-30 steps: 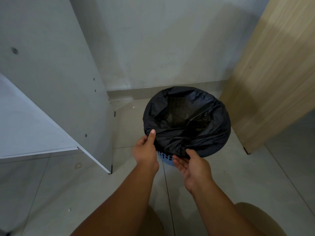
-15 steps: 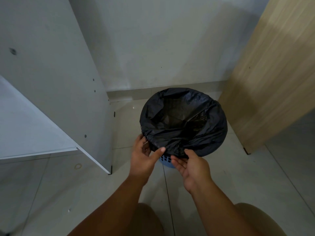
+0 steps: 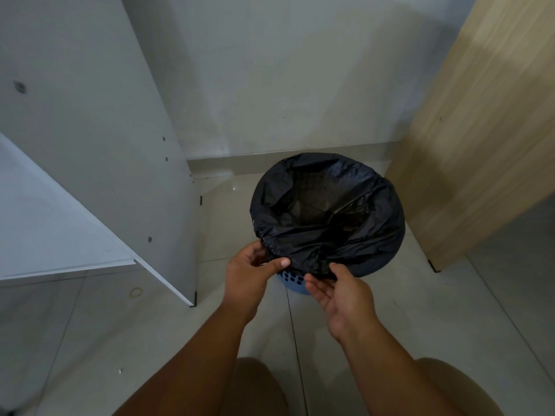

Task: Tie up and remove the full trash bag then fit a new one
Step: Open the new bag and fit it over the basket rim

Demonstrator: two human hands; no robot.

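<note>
The black trash bag (image 3: 327, 211) lines a blue bin (image 3: 292, 282) that stands upright on the glossy tiled floor (image 3: 390, 310), its round mouth facing up at us. Thin, crinkled plastic folds over the rim, leaving only a strip of lattice wall bare. Our left hand (image 3: 249, 274) pinches the near hem between thumb and curled fingers. Our right hand (image 3: 339, 292) lies palm-up with its fingers loosely straight and its thumb touching the hem.

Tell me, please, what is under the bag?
A patch of blue slotted bin shows below the near edge of the black trash bag; its rim and the rest are covered.
</note>
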